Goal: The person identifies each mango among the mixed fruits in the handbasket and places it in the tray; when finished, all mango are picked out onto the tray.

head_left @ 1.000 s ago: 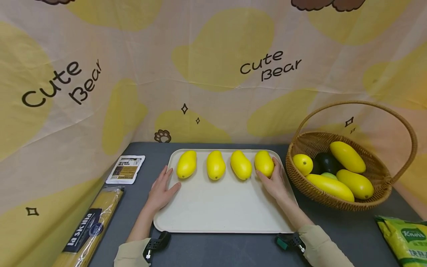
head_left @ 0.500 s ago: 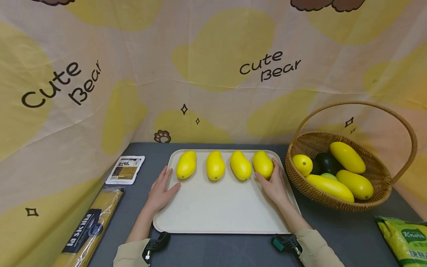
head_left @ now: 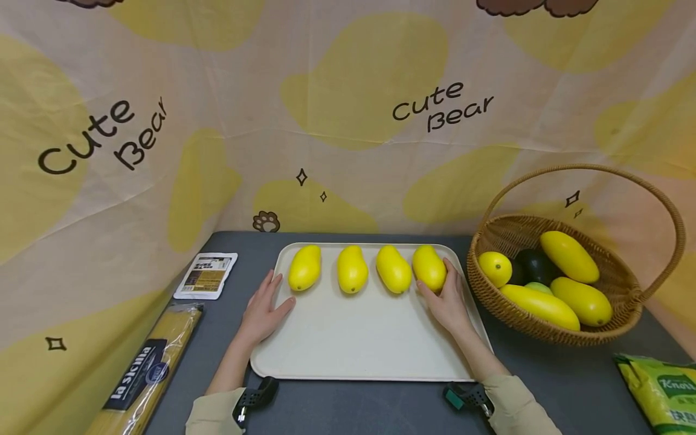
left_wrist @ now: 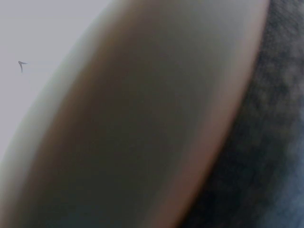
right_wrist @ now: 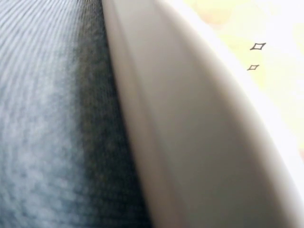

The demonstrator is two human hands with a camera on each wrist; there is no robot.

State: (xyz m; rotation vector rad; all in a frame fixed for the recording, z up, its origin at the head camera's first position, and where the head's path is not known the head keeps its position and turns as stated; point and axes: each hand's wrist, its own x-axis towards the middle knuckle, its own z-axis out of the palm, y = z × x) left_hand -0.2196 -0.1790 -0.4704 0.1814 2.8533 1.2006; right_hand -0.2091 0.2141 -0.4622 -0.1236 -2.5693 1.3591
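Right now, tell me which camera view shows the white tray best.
The head view: most of the tray shows there clearly, surface and outline. Both wrist views give only a blurred pale shape, probably its edge.

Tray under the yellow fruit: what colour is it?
The tray is plain off-white; the head view shows it best.

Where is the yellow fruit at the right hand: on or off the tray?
On the tray: the yellow fruit rests on its pale surface.

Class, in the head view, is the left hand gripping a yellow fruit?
No, the left hand rests at the edge of the tray, apart from the nearest yellow fruit.
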